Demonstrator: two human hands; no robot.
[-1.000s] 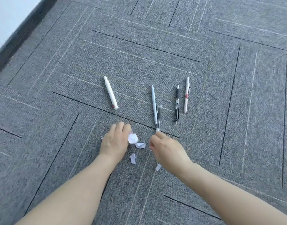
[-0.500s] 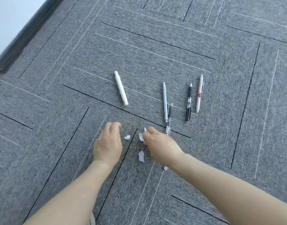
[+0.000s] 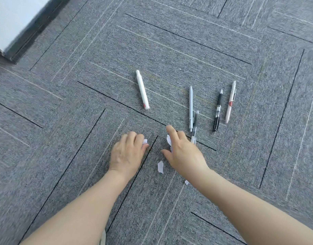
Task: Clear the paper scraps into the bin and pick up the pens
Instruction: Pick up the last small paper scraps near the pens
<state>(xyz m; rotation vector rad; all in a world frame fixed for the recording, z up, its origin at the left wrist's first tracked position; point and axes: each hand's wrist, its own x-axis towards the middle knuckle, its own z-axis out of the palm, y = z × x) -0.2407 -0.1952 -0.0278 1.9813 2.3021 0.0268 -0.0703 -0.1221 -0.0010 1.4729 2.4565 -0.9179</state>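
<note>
My left hand (image 3: 126, 153) rests knuckles-up on the grey carpet, thumb and fingertips pinching a small white paper scrap (image 3: 145, 141). Just to its right, my right hand (image 3: 185, 153) has its index finger stretched forward, and white scraps (image 3: 168, 139) show between that finger and the thumb. A loose scrap (image 3: 160, 167) lies between my wrists, and a tiny one (image 3: 187, 182) is beside my right forearm. Beyond lie a white marker (image 3: 142, 89), a grey pen (image 3: 191, 108), a dark clear pen (image 3: 195, 127) touching my right hand, a black pen (image 3: 217, 112) and a white-pink pen (image 3: 230, 101).
Grey carpet tiles (image 3: 63, 121) with dark and pale lines cover the floor. A white wall with a dark skirting board (image 3: 33, 29) runs along the top left. No bin is in view.
The view has shifted so the pens sit further right. My left hand has closed onto the scrap that lay beside it, and my right hand has moved forward over the scraps.
</note>
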